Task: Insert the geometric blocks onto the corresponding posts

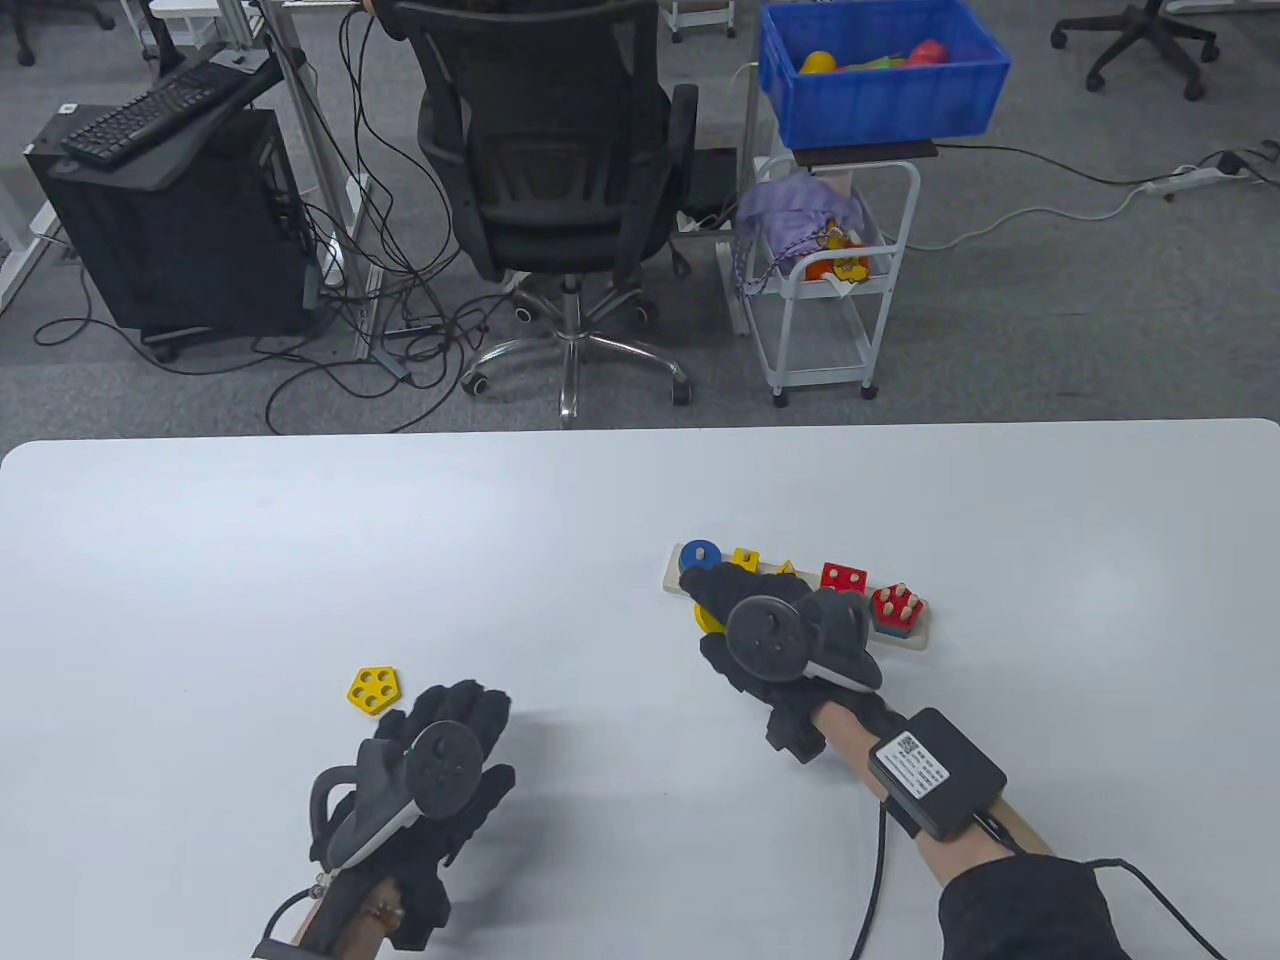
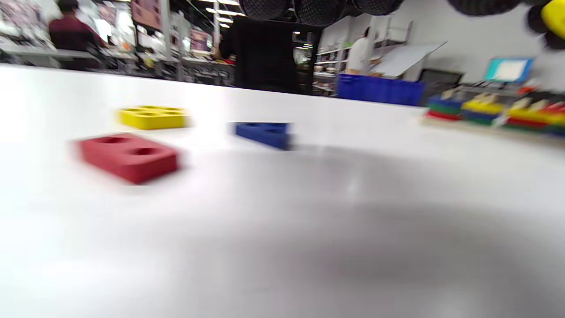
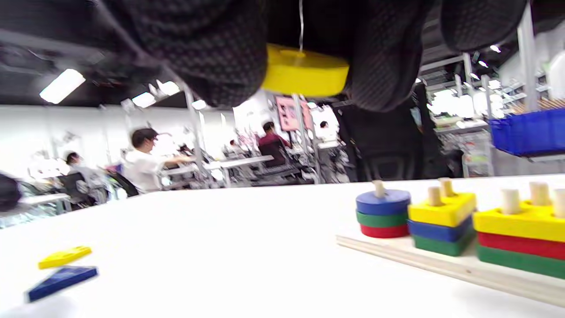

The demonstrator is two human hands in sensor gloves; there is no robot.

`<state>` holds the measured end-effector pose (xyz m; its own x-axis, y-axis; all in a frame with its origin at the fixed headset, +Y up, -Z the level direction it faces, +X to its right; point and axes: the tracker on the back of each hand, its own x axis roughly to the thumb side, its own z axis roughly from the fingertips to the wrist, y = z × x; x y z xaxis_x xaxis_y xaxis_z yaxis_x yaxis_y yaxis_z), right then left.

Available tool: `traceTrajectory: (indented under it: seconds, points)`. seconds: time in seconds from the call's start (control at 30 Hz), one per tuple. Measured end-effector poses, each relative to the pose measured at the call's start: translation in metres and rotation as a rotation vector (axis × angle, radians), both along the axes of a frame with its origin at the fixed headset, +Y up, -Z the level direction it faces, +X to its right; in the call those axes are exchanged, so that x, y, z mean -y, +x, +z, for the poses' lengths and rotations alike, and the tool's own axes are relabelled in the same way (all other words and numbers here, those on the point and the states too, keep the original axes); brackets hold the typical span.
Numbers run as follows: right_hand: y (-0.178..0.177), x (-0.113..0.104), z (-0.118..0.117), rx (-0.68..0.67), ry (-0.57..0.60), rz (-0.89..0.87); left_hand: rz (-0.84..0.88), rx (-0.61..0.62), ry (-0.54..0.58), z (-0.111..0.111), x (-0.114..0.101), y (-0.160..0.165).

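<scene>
Right wrist view: yellow disc (image 3: 304, 70) in right hand (image 3: 282, 48)

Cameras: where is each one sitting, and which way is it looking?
Table view: high above, looking down at the white table; both gloved hands and forearms show, left hand and right hand.
Left wrist view: low over the table, facing the red block, blue block and yellow pentagon block; only fingertips show at the top.
Right wrist view: low, facing the post board; fingers grip a yellow round block.
Shared: every view shows the post board.
</scene>
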<state>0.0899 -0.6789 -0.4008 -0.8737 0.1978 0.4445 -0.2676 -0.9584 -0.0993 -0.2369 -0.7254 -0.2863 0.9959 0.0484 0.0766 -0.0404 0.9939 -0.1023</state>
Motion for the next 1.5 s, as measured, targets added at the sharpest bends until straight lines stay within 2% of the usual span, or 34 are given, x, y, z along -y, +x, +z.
traceTrajectory:
  seconds: [0.1,0.2,0.43,0.6,0.73,1.23,1.4,1.5]
  points:
    - [-0.010,0.004,-0.029,0.064,-0.072,0.091,-0.090,-0.059,-0.023,-0.003,0.006,-0.015]
    - [-0.021,0.009,-0.054,0.129,-0.132,0.174,-0.108,-0.097,-0.007,-0.004,0.005,-0.023]
    - [-0.025,0.030,-0.084,0.250,-0.137,0.201,-0.100,-0.109,-0.029,-0.005,0.007,-0.024]
    - [-0.020,0.045,-0.095,0.300,-0.146,0.139,-0.102,-0.094,-0.045,-0.005,0.010,-0.019]
    - [-0.019,0.050,-0.098,0.306,-0.161,0.080,-0.105,-0.089,-0.059,-0.005,0.012,-0.018]
    - [-0.023,0.046,-0.108,0.317,-0.215,0.116,-0.116,-0.072,-0.097,-0.004,0.015,-0.012]
    - [-0.023,0.048,-0.111,0.320,-0.252,0.133,-0.111,-0.077,-0.105,-0.004,0.015,-0.012]
    - [-0.020,0.051,-0.110,0.287,-0.314,0.181,-0.109,-0.079,-0.109,-0.004,0.015,-0.013]
